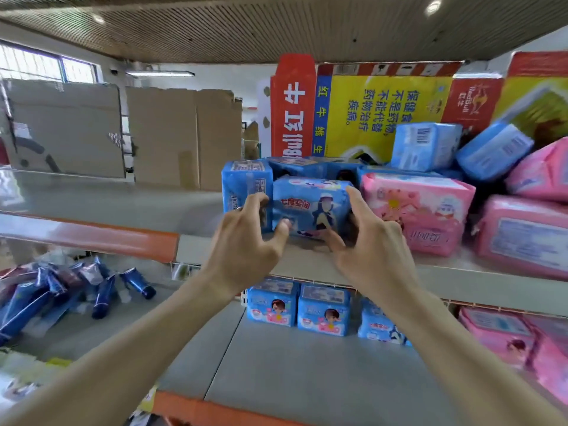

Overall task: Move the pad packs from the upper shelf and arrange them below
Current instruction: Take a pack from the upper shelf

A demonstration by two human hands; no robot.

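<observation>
Your left grip [246,241] and right grip [368,244] are both up at the upper shelf [196,207], closed around one blue pad pack [310,207] from either side. The left fingers curl over its left edge with the thumb pressed on the front face. The right index finger hooks over the top right corner and the thumb sits at the lower edge. The pack is at the front of the shelf, touching another blue pack [246,186] on its left and just beside a pink pack [421,210] on its right. You cannot tell whether it rests on the shelf or is just clear of it. More blue and pink packs are heaped behind and to the right, in front of Red Bull cartons [384,112]. On the lower shelf [276,379], three blue packs [324,312] stand upright side by side at the back, with pink packs [498,333] to their right. Blue tubes [101,290] lie in a loose pile at the left.
</observation>
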